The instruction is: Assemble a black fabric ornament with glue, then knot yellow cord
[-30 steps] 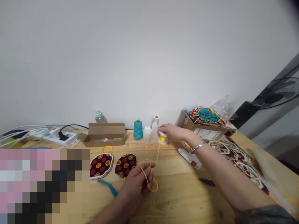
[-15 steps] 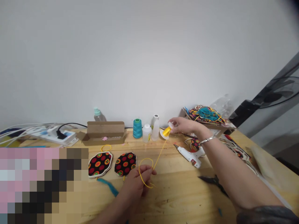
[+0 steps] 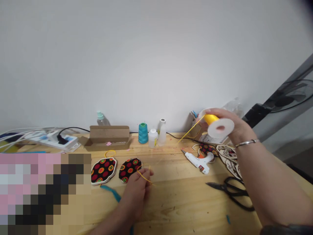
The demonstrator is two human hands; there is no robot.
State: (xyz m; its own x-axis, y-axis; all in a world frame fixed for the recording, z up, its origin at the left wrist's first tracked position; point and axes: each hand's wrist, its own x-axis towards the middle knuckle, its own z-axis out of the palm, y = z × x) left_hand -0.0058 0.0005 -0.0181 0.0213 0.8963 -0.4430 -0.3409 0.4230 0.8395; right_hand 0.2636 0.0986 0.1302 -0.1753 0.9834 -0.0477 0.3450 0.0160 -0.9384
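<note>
My right hand (image 3: 234, 129) is raised over the right of the wooden table (image 3: 181, 199) and grips a white spool of yellow cord (image 3: 216, 125). A taut length of yellow cord (image 3: 187, 133) runs from the spool down to my left hand (image 3: 138, 189), which pinches the cord's looped end just above the tabletop. Two black fabric-covered pieces with red and green dots (image 3: 116, 169) lie just left of my left hand.
A white glue gun (image 3: 199, 161) and black scissors (image 3: 232, 192) lie on the right. A teal thread cone (image 3: 143, 133), small white bottles (image 3: 157, 135), an open cardboard box (image 3: 109, 138) and a power strip (image 3: 57, 140) line the wall. Patterned pieces (image 3: 228, 158) sit under my right arm.
My right hand picked the yellow spool off the table by the bottles and carried it up and to the right, pulling the cord taut. The loop at my left hand has shrunk.
</note>
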